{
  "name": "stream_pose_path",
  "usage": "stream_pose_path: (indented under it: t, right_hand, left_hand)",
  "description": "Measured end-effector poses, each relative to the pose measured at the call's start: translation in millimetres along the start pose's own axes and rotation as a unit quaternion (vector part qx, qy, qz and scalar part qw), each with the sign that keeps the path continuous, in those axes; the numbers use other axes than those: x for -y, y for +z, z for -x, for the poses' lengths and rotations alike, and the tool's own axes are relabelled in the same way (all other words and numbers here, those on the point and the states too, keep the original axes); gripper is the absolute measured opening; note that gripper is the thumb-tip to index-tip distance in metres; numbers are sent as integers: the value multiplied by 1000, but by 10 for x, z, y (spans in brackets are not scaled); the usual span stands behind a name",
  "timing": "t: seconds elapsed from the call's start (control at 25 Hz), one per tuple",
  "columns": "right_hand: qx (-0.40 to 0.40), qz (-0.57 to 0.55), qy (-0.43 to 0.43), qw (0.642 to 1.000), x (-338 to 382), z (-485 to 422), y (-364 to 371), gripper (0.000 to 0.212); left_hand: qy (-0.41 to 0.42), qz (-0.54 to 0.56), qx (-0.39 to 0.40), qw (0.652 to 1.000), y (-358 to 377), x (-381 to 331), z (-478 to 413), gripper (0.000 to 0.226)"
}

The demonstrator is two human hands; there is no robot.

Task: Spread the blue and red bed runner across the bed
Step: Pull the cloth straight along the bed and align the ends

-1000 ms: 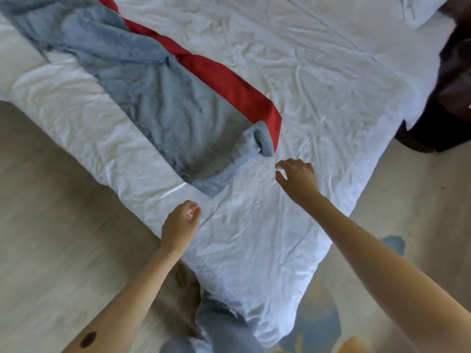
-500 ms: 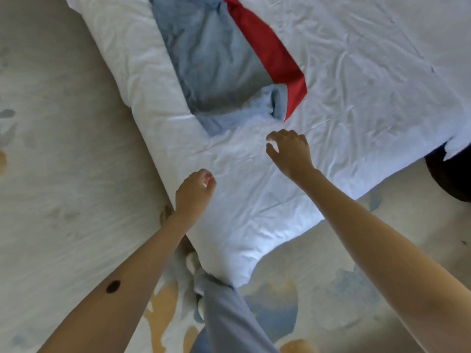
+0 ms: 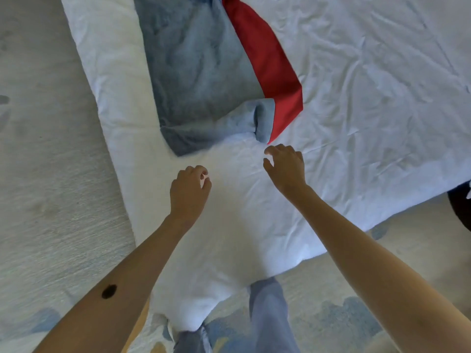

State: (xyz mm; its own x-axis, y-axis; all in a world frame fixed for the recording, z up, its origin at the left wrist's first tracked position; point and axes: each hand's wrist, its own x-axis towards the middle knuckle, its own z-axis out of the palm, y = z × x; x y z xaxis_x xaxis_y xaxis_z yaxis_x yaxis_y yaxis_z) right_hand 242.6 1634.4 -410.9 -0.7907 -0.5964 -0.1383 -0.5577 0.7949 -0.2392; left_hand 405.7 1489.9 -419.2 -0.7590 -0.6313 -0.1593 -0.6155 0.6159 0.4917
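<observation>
The blue and red bed runner (image 3: 204, 72) lies on the bed (image 3: 356, 110) along its left edge, short of the near corner, blue cloth toward the edge and a red band on the inner side. Its near end is rumpled, the blue corner folded back over itself beside the red. The right hand (image 3: 286, 166) hovers over the white sheet just short of that folded corner, fingers half curled and thumb apart, holding nothing. The left hand (image 3: 190, 192) is a little nearer the bed's corner, fingers curled in against the thumb, with nothing visible in its grasp. A grey-blue trouser leg (image 3: 267, 314) stands at the corner on the pale patterned carpet (image 3: 51, 174).
</observation>
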Motion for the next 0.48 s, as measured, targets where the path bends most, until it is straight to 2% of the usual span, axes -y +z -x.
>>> stream_pose_path:
  t: [0.24, 0.36, 0.48]
  right_hand:
    - [32, 16, -27, 999, -587, -942, 496, 42]
    - [31, 13, -31, 999, -690, -1209, 747, 52]
    - [13, -18, -58, 998, -692, -1352, 837, 46]
  left_hand:
    - [52, -166, 0, 985, 662, -161, -917, 27]
    - [27, -210, 11, 977, 852, -113, -1259, 45]
    - [9, -236, 20, 972, 888, -65, -1462, 58]
